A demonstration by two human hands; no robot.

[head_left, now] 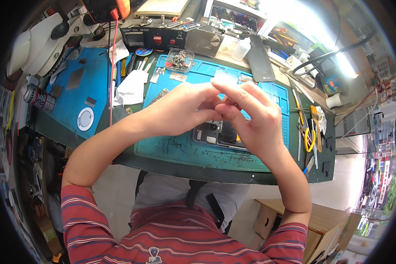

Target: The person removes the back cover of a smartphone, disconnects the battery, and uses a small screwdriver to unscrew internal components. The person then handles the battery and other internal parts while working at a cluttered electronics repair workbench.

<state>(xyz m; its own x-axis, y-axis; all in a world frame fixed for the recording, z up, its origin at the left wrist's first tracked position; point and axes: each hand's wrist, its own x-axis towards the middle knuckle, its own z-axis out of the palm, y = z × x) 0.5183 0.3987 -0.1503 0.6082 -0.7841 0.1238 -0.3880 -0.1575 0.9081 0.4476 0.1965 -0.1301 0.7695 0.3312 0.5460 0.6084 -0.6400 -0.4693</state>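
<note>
My left hand point(185, 108) and my right hand point(256, 111) meet over the middle of the blue work mat point(185, 158). Both have bent fingers, with thumbs and fingertips pressed together close to each other. Whatever lies between the fingertips is hidden or too small to make out. Below them on the mat lies an opened phone-like device point(211, 126) with its inner parts showing; my right hand covers part of it. Just beyond the fingertips sits a small clear plastic box point(225, 75).
A clear tray of small parts point(179, 60) stands at the mat's far edge. Behind are a black bench unit point(156, 39), a white bottle point(241, 49) and a dark phone point(260, 59). Yellow-handled pliers point(310, 140) lie right; a spray can point(38, 97) and white roll point(86, 119) left.
</note>
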